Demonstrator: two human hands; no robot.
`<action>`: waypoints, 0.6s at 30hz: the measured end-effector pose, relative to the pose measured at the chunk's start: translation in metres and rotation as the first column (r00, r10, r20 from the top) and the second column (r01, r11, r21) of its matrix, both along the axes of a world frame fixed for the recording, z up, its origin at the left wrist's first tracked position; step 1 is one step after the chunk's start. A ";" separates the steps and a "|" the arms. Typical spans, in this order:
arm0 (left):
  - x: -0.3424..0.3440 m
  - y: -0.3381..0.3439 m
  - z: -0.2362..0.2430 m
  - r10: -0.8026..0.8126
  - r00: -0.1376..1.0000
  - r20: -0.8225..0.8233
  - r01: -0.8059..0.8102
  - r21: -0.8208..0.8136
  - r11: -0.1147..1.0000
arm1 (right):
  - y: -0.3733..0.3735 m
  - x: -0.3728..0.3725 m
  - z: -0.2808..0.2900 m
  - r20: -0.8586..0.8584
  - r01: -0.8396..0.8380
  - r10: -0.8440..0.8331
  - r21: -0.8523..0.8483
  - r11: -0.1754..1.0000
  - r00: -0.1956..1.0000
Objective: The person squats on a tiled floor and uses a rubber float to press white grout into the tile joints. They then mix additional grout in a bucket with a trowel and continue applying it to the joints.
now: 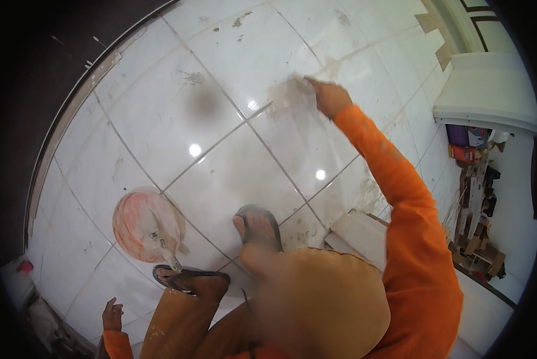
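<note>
My right hand [331,97] reaches far forward over the white tiled floor [238,164], its fingers closed. At the fingertips is a blurred greyish patch [291,96]; I cannot make out whether it is a thin cloth or a smear on the tile. Low on the left, my left hand [113,314] hangs free beside my leg, with its fingers loosely bent, apart and holding nothing. A round reddish, white-smeared tub or lid [131,224] stands left of my feet. Across it lies a whitish-coated tool [161,242], its handle end near my left sandal.
My sandalled feet [259,230] and a tan trouser knee [325,299] take up the lower middle. Cardboard scraps and boxes [475,203] are piled at the right. A pale ledge [484,90] juts out at upper right. A dark edge [71,102] bounds the tiles at left.
</note>
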State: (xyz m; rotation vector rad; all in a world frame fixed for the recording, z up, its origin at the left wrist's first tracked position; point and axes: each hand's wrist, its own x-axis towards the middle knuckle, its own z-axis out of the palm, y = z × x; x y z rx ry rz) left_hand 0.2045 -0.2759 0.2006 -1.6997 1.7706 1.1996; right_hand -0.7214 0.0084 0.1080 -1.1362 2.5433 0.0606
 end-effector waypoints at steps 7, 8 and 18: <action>-0.028 -0.012 0.005 -0.166 0.985 0.040 0.166 -0.001 0.986 | -0.071 0.122 -0.041 0.130 -0.107 0.107 -0.013 0.994 0.986; -0.040 -0.012 0.006 -0.180 0.981 0.066 0.179 0.014 0.984 | -0.076 0.160 -0.038 0.198 -0.198 0.201 -0.036 0.980 0.959; -0.070 -0.010 0.006 -0.148 0.989 -0.022 0.149 0.022 0.989 | -0.020 0.084 -0.034 -0.427 -0.554 0.408 -0.309 0.773 0.807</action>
